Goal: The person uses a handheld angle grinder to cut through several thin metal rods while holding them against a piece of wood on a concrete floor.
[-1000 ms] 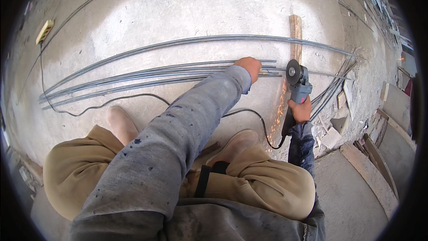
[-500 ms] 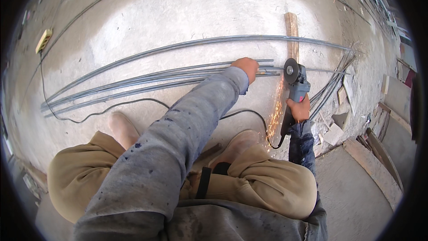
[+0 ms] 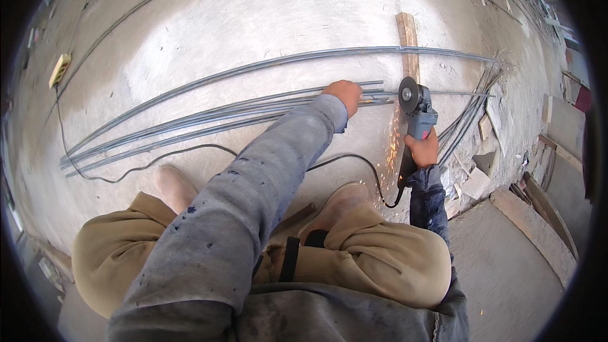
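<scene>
My right hand [image 3: 423, 148] grips a grey and black angle grinder [image 3: 420, 121] whose disc [image 3: 410, 94] is against a thin steel rod [image 3: 453, 93]. Orange sparks [image 3: 392, 145] spray from the disc back toward my right foot. Closed around several steel rods [image 3: 253, 105] is my left hand [image 3: 344, 94], just left of the disc; the rod ends stick out past my fingers. Where the disc meets the rod is partly hidden behind the disc. Behind my hands, longer rods [image 3: 285, 59] cross over a wooden strip [image 3: 408, 38] on the concrete floor.
The grinder's black cord [image 3: 209, 146] runs along the floor near my feet to a yellowish socket box [image 3: 60, 71] at the far left. Cut rods [image 3: 465, 120] lie in a heap at the right, beside broken stone pieces [image 3: 476, 182] and wooden boards [image 3: 532, 231].
The spray of sparks has thinned and shortened. Both hands and the grinder hold nearly the same place; the whole view has shifted slightly.
</scene>
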Motion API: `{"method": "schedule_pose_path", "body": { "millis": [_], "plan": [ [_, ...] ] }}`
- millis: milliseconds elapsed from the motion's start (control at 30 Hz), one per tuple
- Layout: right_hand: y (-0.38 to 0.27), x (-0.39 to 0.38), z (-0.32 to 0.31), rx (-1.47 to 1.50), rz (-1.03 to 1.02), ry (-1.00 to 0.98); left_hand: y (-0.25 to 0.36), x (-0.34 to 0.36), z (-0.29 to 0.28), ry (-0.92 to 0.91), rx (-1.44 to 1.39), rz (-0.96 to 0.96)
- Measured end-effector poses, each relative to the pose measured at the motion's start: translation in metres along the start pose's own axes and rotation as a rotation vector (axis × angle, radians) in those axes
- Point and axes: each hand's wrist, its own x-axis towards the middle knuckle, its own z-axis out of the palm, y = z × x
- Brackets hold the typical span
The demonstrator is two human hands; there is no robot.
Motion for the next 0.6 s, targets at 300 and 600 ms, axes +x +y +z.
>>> {"method": "schedule_pose_path", "body": {
  "millis": [300, 600],
  "plan": [
    [0.006, -0.007, -0.002, -0.02, 0.032, 0.007, 0.004, -0.001, -0.007, -0.018, 0.035, -0.004],
    [-0.009, -0.002, -0.004, -0.002, 0.0, -0.001, 0.003, -0.001, -0.005, 0.001, 0.047, 0.019]
  ]
}}
